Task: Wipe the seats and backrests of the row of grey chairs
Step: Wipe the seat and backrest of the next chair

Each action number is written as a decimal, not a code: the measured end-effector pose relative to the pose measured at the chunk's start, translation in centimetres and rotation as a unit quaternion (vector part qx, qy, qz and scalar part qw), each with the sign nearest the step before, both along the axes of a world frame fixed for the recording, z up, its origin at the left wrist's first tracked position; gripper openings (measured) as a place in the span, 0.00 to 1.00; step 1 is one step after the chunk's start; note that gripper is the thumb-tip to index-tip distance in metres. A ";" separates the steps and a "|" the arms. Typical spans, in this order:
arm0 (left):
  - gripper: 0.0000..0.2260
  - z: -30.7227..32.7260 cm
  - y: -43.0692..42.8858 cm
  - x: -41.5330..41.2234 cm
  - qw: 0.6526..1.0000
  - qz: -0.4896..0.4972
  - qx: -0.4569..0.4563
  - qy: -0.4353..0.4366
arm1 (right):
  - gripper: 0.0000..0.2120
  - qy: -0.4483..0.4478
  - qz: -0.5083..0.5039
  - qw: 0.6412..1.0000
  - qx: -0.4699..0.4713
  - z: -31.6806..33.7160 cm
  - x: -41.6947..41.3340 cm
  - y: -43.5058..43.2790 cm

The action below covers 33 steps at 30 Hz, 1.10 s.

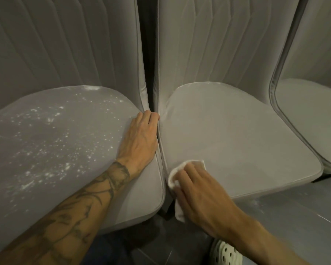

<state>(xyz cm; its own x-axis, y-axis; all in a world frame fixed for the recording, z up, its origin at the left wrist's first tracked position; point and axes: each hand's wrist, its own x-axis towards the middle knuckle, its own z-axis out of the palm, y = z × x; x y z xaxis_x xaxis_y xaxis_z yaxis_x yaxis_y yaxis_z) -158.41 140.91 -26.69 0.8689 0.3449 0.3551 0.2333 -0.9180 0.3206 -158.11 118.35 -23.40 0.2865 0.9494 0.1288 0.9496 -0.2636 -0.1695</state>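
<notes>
Three grey chairs stand side by side. The left chair's seat (55,142) is speckled with white powder. The middle chair's seat (237,138) looks plain grey, with a thin white line at its back edge. My left hand (139,138) lies flat on the right edge of the left seat, fingers at the gap between the chairs. My right hand (199,192) presses a white cloth (175,174) onto the front left corner of the middle seat; part of the cloth hangs over the edge. The ribbed backrests (208,44) rise behind.
A third grey chair's seat (310,119) shows at the far right. Below the seats is a grey tiled floor (294,217) with some white dust. A white perforated shoe (225,253) is at the bottom edge. A dark gap (148,54) separates the left and middle backrests.
</notes>
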 end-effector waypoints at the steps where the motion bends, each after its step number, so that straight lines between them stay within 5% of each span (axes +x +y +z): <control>1: 0.18 0.1 -0.1 0.0 1.000 0.000 -0.002 0.000 | 0.08 0.013 -0.024 1.000 0.003 0.0 0.2 -0.1; 9: 0.18 0.1 -0.1 -0.2 1.000 -0.001 0.006 0.007 | 0.13 -0.067 -0.103 0.992 -0.036 0.0 3.8 6.1; 15: 0.17 -0.1 0.0 0.0 1.000 -0.003 0.008 -0.005 | 0.13 0.009 -0.092 0.995 -0.045 -0.2 -0.4 -0.1; 20: 0.14 -0.5 -0.1 0.3 1.000 0.005 0.008 -0.007 | 0.18 -0.068 -0.127 0.987 -0.078 0.8 2.6 6.2; 28: 0.17 -0.3 0.1 0.3 1.000 -0.002 0.012 -0.003 | 0.03 0.034 -0.150 0.988 0.012 -0.4 -2.1 -0.1; 33: 0.18 0.3 -0.1 0.1 1.000 -0.006 0.006 0.008 | 0.17 -0.050 -0.167 0.984 -0.025 -0.2 0.5 6.0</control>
<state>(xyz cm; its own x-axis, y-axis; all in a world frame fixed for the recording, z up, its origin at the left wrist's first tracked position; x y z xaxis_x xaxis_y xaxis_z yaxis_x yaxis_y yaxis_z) -158.28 140.82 -26.43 0.8781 0.3311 0.3454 0.2280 -0.9242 0.3063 -157.65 124.34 -23.56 0.5713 0.8106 0.1286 0.8203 -0.5689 -0.0583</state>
